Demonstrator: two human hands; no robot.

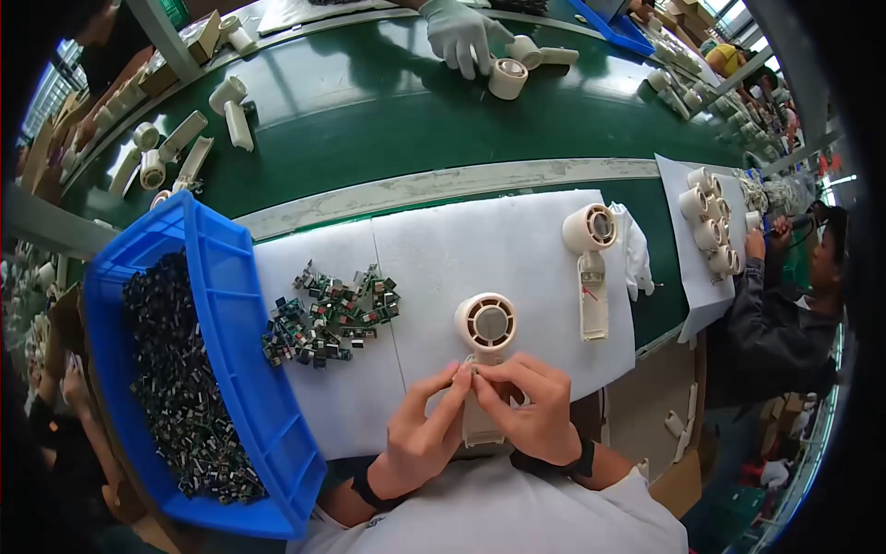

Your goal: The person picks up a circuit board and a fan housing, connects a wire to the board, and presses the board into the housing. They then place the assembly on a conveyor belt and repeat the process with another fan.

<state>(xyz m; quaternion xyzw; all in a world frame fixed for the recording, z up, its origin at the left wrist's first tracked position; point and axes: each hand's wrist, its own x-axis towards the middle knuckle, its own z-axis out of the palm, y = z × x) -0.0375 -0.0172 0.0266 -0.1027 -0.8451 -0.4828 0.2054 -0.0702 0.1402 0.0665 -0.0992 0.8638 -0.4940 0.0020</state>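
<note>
A cream handheld fan (486, 321) lies in front of me on a white foam sheet (461, 231), its round head pointing away from me. Over its handle, just below the head, my left hand (425, 429) and my right hand (535, 406) meet with thumbs and fingertips pinched together. A tiny piece shows between the fingertips, too small to name. Most of the handle is hidden under the hands. To the right lies a second fan (591, 231) with an open handle shell and a bit of red wire inside. Left of the hands is a loose pile of small green circuit boards (328, 314).
A blue bin (245, 323) full of small circuit boards stands at the left. Beyond the sheet runs a green conveyor belt (369, 102) carrying fan parts (152, 166). Across it, another person's gloved hand (457, 37) touches a fan head (508, 78). White gloves (635, 249) lie at the right.
</note>
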